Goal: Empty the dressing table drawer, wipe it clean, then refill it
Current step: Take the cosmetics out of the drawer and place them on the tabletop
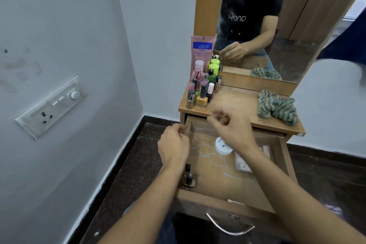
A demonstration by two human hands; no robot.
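Note:
The drawer of the dressing table is pulled out. In it are two dark nail polish bottles at the front left, a white round jar and pale flat packets partly under my right forearm. My left hand grips the top of the drawer's left wall near its back corner. Over the back of the drawer, at the tabletop's front edge, my right hand hovers, blurred, its fingers loosely curled with nothing seen in them. A green striped cloth lies crumpled on the tabletop's right side.
Several small bottles and a pink tube crowd the tabletop's back left corner. The mirror rises behind. A curved metal handle is on the drawer front. A switch panel is on the left wall.

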